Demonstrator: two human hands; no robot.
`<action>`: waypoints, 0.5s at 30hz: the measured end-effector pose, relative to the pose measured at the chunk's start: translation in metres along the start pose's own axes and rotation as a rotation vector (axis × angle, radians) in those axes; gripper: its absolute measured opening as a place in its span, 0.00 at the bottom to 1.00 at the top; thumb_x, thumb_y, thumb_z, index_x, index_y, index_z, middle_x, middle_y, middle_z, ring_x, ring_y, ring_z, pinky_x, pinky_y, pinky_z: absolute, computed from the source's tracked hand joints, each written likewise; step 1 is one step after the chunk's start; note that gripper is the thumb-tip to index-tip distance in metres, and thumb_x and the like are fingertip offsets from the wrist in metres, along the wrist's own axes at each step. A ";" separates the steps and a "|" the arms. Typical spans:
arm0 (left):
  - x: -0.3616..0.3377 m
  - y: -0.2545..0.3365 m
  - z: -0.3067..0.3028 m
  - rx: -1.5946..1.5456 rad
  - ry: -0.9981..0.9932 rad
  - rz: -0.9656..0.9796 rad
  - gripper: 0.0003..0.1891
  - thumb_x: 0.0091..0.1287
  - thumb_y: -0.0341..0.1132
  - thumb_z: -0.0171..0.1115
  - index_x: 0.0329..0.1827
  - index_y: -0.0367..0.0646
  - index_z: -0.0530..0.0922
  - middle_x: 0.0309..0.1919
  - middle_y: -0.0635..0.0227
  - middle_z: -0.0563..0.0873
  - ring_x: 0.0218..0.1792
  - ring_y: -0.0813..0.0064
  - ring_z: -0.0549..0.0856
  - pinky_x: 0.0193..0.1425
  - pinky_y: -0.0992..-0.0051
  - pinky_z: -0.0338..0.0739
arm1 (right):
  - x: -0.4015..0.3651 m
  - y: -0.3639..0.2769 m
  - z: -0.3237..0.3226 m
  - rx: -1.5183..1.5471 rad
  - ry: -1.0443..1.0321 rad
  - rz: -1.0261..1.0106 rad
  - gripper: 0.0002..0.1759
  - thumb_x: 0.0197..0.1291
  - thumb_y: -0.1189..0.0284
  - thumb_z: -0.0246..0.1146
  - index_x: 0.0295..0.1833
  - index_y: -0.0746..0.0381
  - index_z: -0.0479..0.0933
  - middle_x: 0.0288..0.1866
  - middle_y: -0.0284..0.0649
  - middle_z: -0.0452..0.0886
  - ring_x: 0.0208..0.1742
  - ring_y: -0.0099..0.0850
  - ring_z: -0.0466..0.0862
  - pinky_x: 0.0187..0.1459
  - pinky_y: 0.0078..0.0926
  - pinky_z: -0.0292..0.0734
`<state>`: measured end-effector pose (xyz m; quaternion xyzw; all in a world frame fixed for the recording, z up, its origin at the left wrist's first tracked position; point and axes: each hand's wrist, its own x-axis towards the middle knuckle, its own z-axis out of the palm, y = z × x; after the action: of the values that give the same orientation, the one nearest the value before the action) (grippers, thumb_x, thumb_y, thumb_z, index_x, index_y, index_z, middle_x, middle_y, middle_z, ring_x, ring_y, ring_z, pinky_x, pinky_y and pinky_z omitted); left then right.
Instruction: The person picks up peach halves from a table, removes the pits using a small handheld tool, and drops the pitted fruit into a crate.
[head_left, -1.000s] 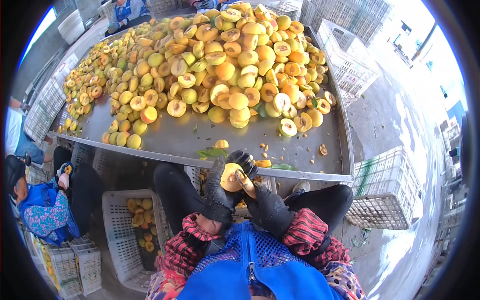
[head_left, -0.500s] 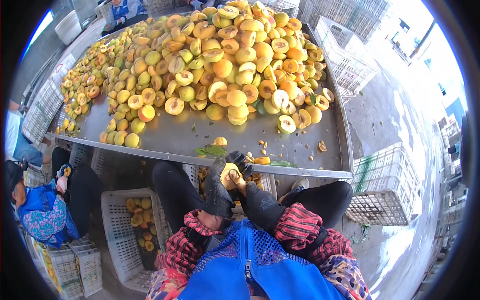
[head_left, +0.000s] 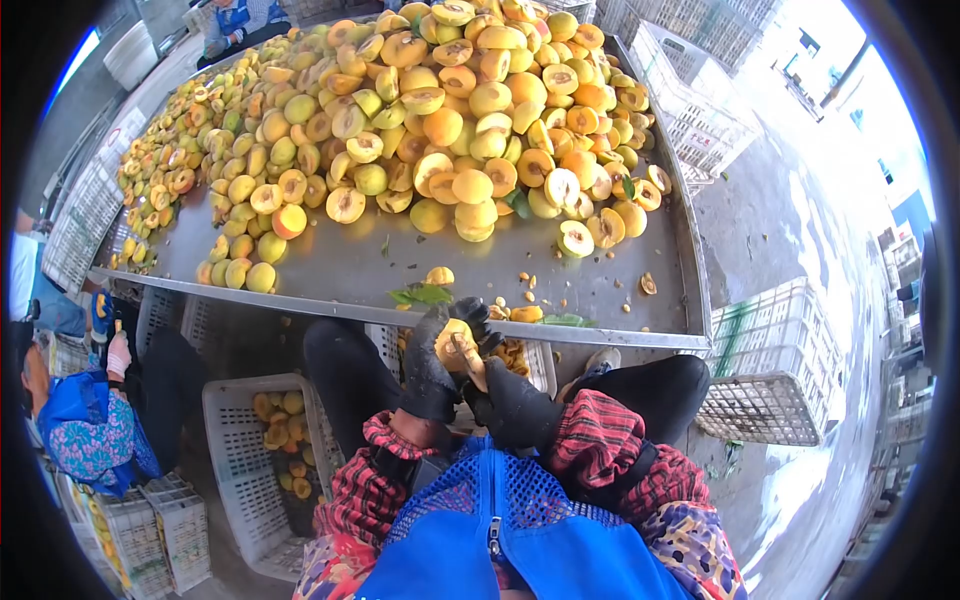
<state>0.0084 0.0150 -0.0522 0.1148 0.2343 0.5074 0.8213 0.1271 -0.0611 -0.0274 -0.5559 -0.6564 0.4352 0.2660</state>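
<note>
From my remote seat the left hand (head_left: pixel 432 362) curls snugly round the fruit (head_left: pixel 457 341), 6 o'clock of the table rim (head_left: pixel 620 339), right hand (head_left: pixel 512 402) bunched against it (can't tell its grip), so I'd press gently.

Both arms bend inward beyond the sleeveless blue zip-front vest with mesh upper panels (head_left: pixel 590 555), in red-and-black striped oversleeves (head_left: pixel 600 440). The left hand in a black work glove (head_left: pixel 428 365) stands upright ahead of the vest's left half, cupped, thumb raised; a strip of bare wrist (head_left: pixel 418 430) shows below it. The black-gloved right hand (head_left: pixel 520 408), nearer the vest, slants leftward, fingers partly hidden. Black-trousered knees (head_left: pixel 655 395) spread either side of the vest.
</note>
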 end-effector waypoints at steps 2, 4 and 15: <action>0.009 0.005 -0.021 -0.002 -0.017 -0.137 0.14 0.68 0.30 0.48 0.53 0.34 0.72 0.46 0.57 0.81 0.44 0.68 0.82 0.50 0.70 0.79 | 0.006 -0.009 -0.011 0.201 -0.171 0.240 0.13 0.58 0.72 0.58 0.45 0.65 0.65 0.31 0.53 0.75 0.31 0.50 0.80 0.30 0.41 0.73; 0.011 0.004 -0.020 0.606 -0.088 0.183 0.12 0.66 0.35 0.50 0.43 0.35 0.75 0.33 0.62 0.82 0.30 0.70 0.80 0.37 0.72 0.77 | 0.007 -0.006 -0.013 0.165 -0.212 0.278 0.14 0.58 0.71 0.59 0.45 0.66 0.65 0.30 0.53 0.76 0.31 0.50 0.80 0.30 0.42 0.73; -0.002 0.022 -0.010 1.617 -0.088 0.374 0.11 0.64 0.30 0.54 0.46 0.35 0.76 0.40 0.60 0.83 0.40 0.75 0.83 0.46 0.75 0.78 | 0.012 -0.005 -0.010 0.013 -0.247 0.227 0.16 0.59 0.67 0.57 0.45 0.67 0.64 0.29 0.52 0.78 0.28 0.45 0.81 0.30 0.42 0.74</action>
<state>-0.0148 0.0229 -0.0513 0.7263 0.4714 0.3056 0.3960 0.1297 -0.0473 -0.0198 -0.5672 -0.6142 0.5316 0.1359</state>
